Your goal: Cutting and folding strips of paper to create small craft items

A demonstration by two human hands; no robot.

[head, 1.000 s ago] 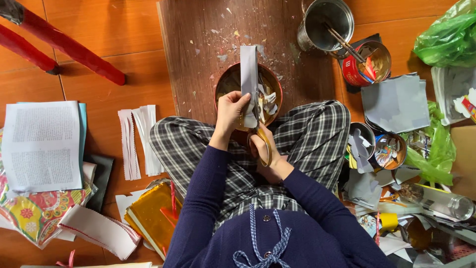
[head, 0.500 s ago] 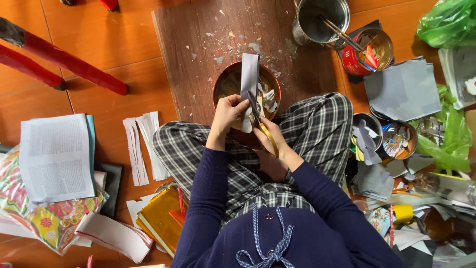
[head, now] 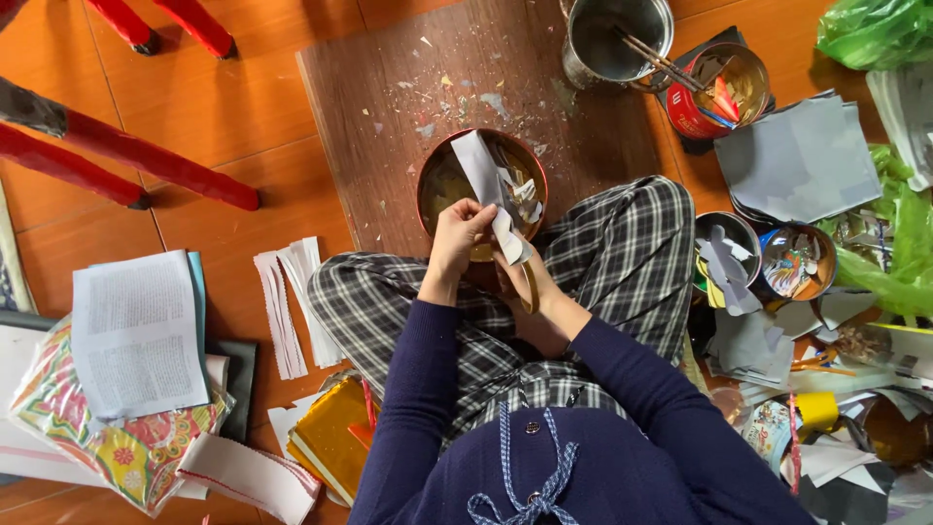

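I sit cross-legged on the floor with a round brown tin [head: 428, 180] in front of my knees, holding paper scraps. My left hand [head: 457, 231] pinches a pale grey paper strip [head: 481, 163] that leans up and to the left over the tin. Just to the right, my right hand [head: 536, 297] holds scissors with yellowish handles [head: 531, 284]; their blades are at the strip's lower end, mostly hidden by the paper. Small cut pieces [head: 525, 199] lie in the tin.
The tin rests on a dark wooden board [head: 408, 78] flecked with scraps. To the right are a metal pot with sticks [head: 612, 44], a red can [head: 714, 92], grey sheets [head: 802, 160], small tins [head: 797, 261] and green bags [head: 875, 29]. To the left lie red chair legs [head: 146, 160], white strips [head: 287, 301] and printed papers [head: 136, 331].
The strip has tipped from upright to leaning left. My hands have shifted slightly over the tin, and my head has moved, shifting the view.
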